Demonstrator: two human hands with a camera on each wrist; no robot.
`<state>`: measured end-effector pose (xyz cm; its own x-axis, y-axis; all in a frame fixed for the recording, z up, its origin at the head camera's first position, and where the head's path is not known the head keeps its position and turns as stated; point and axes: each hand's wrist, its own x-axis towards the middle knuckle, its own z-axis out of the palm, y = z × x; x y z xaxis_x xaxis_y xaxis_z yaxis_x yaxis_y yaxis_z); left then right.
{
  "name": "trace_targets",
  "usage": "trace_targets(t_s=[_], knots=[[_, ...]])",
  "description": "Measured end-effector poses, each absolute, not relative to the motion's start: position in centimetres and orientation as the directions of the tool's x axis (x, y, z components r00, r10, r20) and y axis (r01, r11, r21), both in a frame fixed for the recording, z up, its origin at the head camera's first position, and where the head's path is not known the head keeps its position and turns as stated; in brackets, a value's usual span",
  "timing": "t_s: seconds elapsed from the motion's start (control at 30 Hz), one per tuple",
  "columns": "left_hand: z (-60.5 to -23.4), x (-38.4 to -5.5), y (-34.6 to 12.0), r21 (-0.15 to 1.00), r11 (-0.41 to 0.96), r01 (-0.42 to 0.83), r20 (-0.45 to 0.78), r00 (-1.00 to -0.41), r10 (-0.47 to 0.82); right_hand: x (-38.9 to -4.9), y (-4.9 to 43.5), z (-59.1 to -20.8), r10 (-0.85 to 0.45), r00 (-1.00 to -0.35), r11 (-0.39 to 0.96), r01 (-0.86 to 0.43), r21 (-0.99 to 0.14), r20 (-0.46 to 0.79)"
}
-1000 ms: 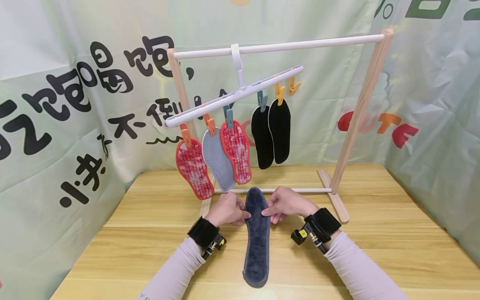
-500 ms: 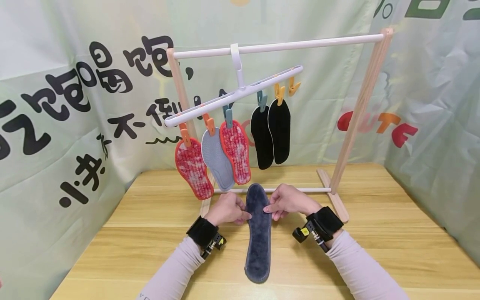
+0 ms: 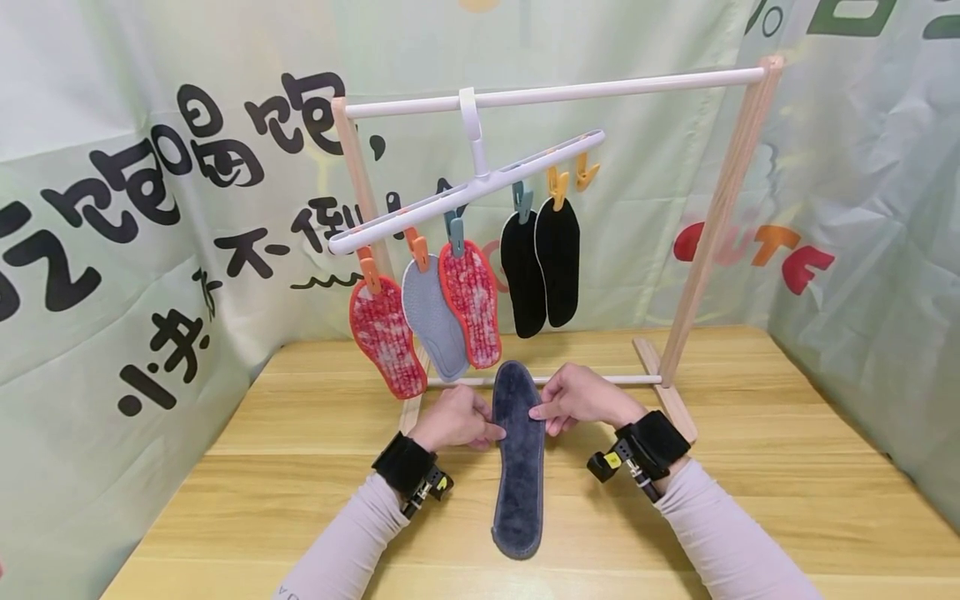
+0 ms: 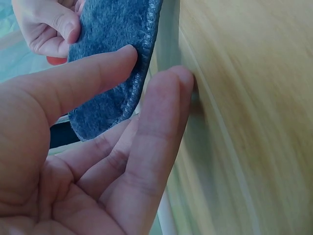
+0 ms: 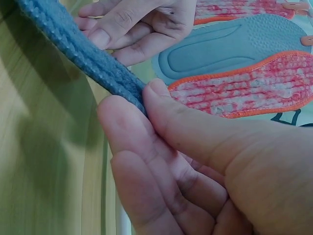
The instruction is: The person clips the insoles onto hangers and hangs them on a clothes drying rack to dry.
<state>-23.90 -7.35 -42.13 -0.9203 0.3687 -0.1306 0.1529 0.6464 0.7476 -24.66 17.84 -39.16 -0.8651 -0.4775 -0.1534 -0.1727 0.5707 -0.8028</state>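
Note:
A dark grey plush insole (image 3: 519, 458) is held lengthwise between the two hands, its stitched edge showing in both wrist views. At its left edge is the left hand (image 3: 459, 418); the thumb lies over the plush face and the fingers reach beneath, with the index finger (image 4: 154, 107) standing a little off the edge in the left wrist view. The right hand (image 3: 583, 400) pinches the opposite edge between thumb (image 5: 166, 100) and index finger. Beyond the hands, a white clip hanger (image 3: 480, 183) bears two red-and-white insoles (image 3: 470, 304), a grey one (image 3: 435, 321) and two black ones (image 3: 557, 267).
The hanger hooks over the white top rail (image 3: 622, 87) of a wooden-sided rack (image 3: 712, 225) on the wood-grain table (image 3: 300, 517). At its right end hangs a yellow clip (image 3: 587, 172) with nothing in it. A printed curtain (image 3: 150, 375) surrounds the back and sides.
The dark grey insole has moved away from the body and slightly right. The right hand moved a little with it, while the left hand stayed almost in place.

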Motion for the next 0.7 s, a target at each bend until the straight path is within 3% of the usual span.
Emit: trace_targets(t_s=[0.7], knots=[[-42.02, -23.85, -7.18, 0.725, 0.660, 0.197, -0.088, -0.924, 0.372, -24.69, 18.16, -38.96, -0.468, -0.874, 0.560, -0.176, -0.810, -0.134]])
